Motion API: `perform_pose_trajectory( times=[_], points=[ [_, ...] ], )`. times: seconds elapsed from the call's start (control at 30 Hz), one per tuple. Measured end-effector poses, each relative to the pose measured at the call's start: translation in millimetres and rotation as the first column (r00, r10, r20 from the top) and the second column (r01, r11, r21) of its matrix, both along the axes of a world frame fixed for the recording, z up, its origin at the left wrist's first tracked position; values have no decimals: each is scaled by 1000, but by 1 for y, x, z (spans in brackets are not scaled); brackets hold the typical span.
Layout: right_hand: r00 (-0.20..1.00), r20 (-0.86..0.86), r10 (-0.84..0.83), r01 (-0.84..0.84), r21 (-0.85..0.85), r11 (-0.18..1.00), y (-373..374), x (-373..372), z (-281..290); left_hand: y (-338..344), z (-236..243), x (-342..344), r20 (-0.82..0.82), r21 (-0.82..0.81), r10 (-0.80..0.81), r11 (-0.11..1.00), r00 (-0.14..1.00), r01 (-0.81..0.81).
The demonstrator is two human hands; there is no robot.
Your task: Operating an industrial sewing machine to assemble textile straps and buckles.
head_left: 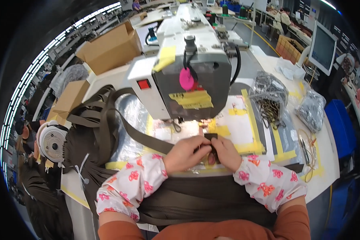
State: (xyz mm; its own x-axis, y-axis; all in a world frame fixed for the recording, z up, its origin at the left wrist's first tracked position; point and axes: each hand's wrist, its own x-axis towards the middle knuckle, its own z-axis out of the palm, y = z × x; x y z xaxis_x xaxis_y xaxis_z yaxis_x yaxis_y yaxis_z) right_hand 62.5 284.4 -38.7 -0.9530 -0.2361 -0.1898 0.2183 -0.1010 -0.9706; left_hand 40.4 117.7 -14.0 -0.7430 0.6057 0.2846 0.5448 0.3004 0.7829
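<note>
Both my hands meet just below the head of a white and grey sewing machine (192, 80). A dark olive webbing strap (144, 138) runs from the pile on the left into my left hand (187, 153), whose fingers are closed on it. My right hand (227, 154) is closed on the same dark webbing, its fingers nearly touching the left ones. A short dark end sticks up between the fingertips; the exact fold is hidden by them. More olive webbing (204, 196) lies across my lap below the forearms.
Coiled webbing (94, 116) heaps at the left beside a small white fan (52, 142). At the right are a plastic bag of metal hooks (270, 100), another clear bag (311, 110) and thin tools (306, 150). Cardboard boxes (110, 48) stand behind left; a blue bin (340, 128) borders the table.
</note>
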Motion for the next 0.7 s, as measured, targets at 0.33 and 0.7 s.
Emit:
perform_pose_trajectory(
  times=[0.33,0.7],
  points=[
    [974,27,223,-224,147,963,1,2,17,-9,-10,-12,171,-12,103,995,980,-102],
    [996,74,57,-64,87,994,-3,4,5,-7,-3,-3,-315,-234,17,968,949,-95]
  ],
)
